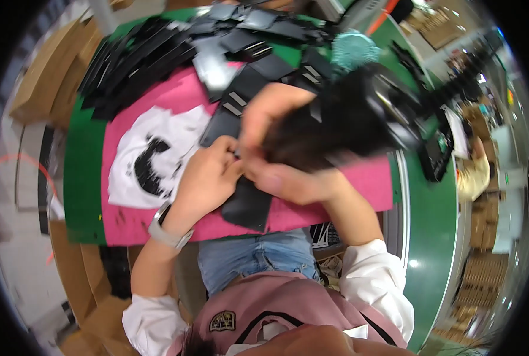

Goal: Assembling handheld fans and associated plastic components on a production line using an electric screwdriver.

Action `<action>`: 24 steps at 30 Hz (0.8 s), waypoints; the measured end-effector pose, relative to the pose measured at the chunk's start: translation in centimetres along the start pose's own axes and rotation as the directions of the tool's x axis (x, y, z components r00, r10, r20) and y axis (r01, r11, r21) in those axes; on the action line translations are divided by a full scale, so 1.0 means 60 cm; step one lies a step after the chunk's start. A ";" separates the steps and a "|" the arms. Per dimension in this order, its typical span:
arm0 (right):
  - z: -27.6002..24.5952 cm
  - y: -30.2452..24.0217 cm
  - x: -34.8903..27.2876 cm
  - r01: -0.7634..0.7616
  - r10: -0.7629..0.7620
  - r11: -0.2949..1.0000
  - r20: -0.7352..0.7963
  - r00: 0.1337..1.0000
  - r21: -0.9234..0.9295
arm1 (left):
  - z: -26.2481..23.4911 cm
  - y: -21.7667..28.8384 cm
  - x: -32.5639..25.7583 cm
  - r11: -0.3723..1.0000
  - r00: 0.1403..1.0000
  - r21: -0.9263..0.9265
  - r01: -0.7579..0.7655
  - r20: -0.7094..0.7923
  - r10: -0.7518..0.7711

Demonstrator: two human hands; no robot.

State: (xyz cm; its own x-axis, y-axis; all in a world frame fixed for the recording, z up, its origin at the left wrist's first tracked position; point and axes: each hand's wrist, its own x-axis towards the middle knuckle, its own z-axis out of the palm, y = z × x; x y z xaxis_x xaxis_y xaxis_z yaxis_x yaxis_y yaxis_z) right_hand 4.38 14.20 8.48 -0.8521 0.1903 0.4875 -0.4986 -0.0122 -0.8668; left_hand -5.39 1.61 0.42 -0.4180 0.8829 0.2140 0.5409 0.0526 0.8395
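In my right hand (294, 183) is a black electric screwdriver (350, 113), blurred, with its coiled cord (469, 74) running off to the upper right. Thumb and fingers wrap around its front end; the tip is hidden. My left hand (208, 178), with a watch on the wrist, is closed, its fingertips pressed on a flat black panel (246, 207) in front of me. The two hands meet over this panel, and whatever small part lies between the fingertips is too covered to make out. Just beyond them are black pieces (241, 98) with pale strips.
A pink mat (140, 222) covers part of the green table (83, 178). On it, left of my hands, lies a white cloth (122, 172) with black smears. Stacked black panels (140, 56) fill the far left, and a teal round container (355, 48) stands at the back.
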 end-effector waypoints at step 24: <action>-0.275 -0.093 -0.308 -0.767 -0.096 0.301 -0.818 0.567 -0.567 | 0.008 0.050 -0.031 0.981 0.987 0.135 0.138 0.063 -0.147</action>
State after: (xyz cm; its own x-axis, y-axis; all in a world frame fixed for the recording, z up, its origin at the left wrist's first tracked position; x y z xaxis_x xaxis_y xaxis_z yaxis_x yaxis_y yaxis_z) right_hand 25.53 26.96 2.55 -0.3054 0.9121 0.2737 0.5933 0.4070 -0.6945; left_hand -2.65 0.35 2.28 -0.4466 0.8930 0.0563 0.5716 0.2363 0.7858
